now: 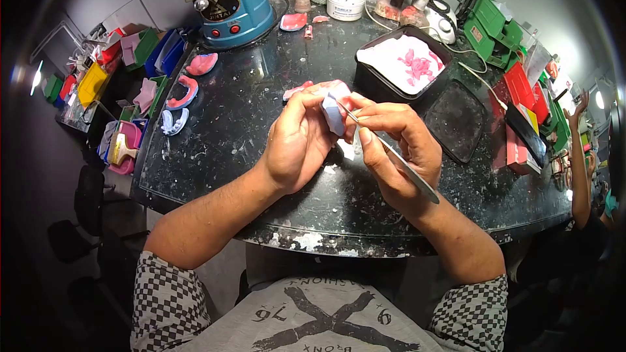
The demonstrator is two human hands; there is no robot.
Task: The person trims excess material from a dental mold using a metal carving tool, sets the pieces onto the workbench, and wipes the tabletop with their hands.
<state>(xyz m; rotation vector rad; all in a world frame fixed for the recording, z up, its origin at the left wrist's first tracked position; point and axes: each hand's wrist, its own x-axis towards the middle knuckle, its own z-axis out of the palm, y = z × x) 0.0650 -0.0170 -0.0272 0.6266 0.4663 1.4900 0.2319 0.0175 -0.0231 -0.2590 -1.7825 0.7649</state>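
Observation:
Near the middle of the black table, my left hand is closed around a small pale-blue and pink dental model. My right hand pinches a slim metal tool, its handle slanting down to the right. The tool's upper end is at the model's right side; its tip is hard to make out between the fingers. Just behind my right hand stands a black tub with a white lining and pink scraps.
Pink and blue dental models lie at the left. A blue machine stands at the back left, a white jar at the back. A black lid and a phone are at the right, and another person's arm beyond.

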